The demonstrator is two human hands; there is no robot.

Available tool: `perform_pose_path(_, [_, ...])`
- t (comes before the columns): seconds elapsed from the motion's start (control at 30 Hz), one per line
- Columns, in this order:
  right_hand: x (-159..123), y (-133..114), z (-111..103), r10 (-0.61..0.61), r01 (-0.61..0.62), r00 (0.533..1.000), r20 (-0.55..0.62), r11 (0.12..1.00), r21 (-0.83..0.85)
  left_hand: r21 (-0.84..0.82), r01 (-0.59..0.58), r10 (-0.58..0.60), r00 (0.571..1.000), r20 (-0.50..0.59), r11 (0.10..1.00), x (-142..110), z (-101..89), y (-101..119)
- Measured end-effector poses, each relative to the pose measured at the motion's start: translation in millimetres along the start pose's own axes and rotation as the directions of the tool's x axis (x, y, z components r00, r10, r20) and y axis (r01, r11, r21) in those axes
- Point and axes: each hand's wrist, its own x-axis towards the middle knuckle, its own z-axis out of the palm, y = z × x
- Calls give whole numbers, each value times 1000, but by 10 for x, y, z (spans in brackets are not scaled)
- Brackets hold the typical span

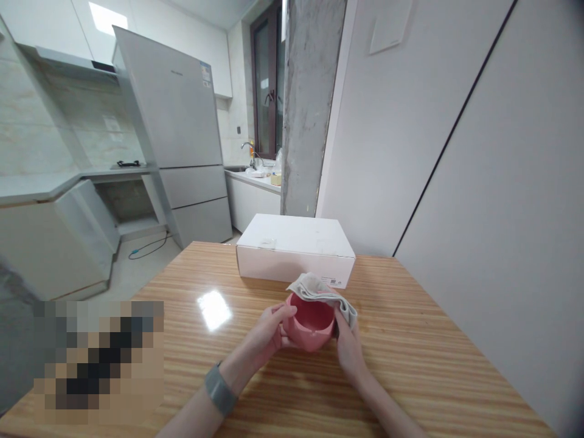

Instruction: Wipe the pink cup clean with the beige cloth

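A pink bowl [310, 337] is held tilted toward me above the wooden table, its dark pink inside showing. My left hand [269, 331] grips its left side, thumb over the rim and fingers underneath. At the bowl's right, my right hand [349, 347] is closed on a folded light grey cloth [314, 287]. The cloth drapes over the far rim and down the right side. Most of the right fingers are hidden behind the bowl and cloth. A grey band circles my left wrist.
Just beyond the bowl, a closed white box [296, 234] sits on the wooden table [401, 359]. A pixelated patch covers the table's lower left. Farther back stand a fridge [177, 109], a sink counter and a bare concrete pillar [310, 109]. A pale wall flanks the table's right.
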Motion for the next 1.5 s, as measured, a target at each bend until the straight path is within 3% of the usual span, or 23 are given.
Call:
perform_pose_path(0.17, [-77, -42, 91, -138, 139, 989, 49, 990, -28, -134, -150, 153, 988, 9, 980, -32, 107, 54])
perform_pose_path(0.27, [-54, -64, 71, -138, 138, 990, -8, 990, -28, -127, -24, 34, 996, 77, 992, -43, 99, 82])
perform_pose_path(0.37, [-14, -89, 12, -48, 46, 995, -83, 999, -22, -29, 105, -102, 991, 87, 994, -41, 45, 56])
perform_pose_path(0.5, [26, -69, -28, 59, -58, 997, -46, 998, 5, 17, 115, -116, 990, 75, 993, 1, -36, -32])
perform_pose_path(0.6, [20, -2, -1, 57, -56, 997, -44, 998, 32, -32, 71, -72, 997, -9, 997, 51, -69, -61])
perform_pose_path(0.73, [-57, 30, 46, -142, 146, 985, 103, 989, -30, -111, -43, 36, 997, -70, 993, 54, -23, -22])
perform_pose_path(0.83, [-106, -1, 45, -327, 365, 908, 262, 924, -115, -135, -136, 127, 989, -74, 981, 5, 53, 23])
perform_pose_path(0.9, [-99, -12, 25, -371, 428, 878, 302, 891, -150, -125, -158, 151, 986, -66, 979, -18, 77, 48])
perform_pose_path(1.0, [-30, -5, -20, -325, 354, 925, 195, 926, -135, -87, -46, 42, 998, -41, 995, -13, 48, 75])
perform_pose_path(1.07, [28, -5, -50, -227, 235, 968, 108, 970, -68, -46, 77, -78, 996, -30, 996, -2, 10, 80])
perform_pose_path(1.13, [72, -17, -74, -113, 113, 988, 102, 994, 5, 7, 160, -160, 987, -9, 987, -2, -13, 67])
perform_pose_path(1.23, [94, -38, -83, 7, -15, 988, 152, 999, 49, 34, 153, -154, 987, 31, 988, -18, -9, 13])
perform_pose_path(1.3, [78, -43, -69, 24, -30, 989, 147, 999, 40, 15, 121, -121, 993, 2, 993, -16, 3, -25])
perform_pose_path(1.4, [12, -50, -36, -123, 130, 973, 194, 991, -24, -32, 69, -72, 994, -77, 997, 11, 7, -41])
perform_pose_path(1.5, [-69, -76, -16, -332, 391, 879, 343, 913, -116, -76, -2, -5, 996, -91, 997, 7, 27, 8])
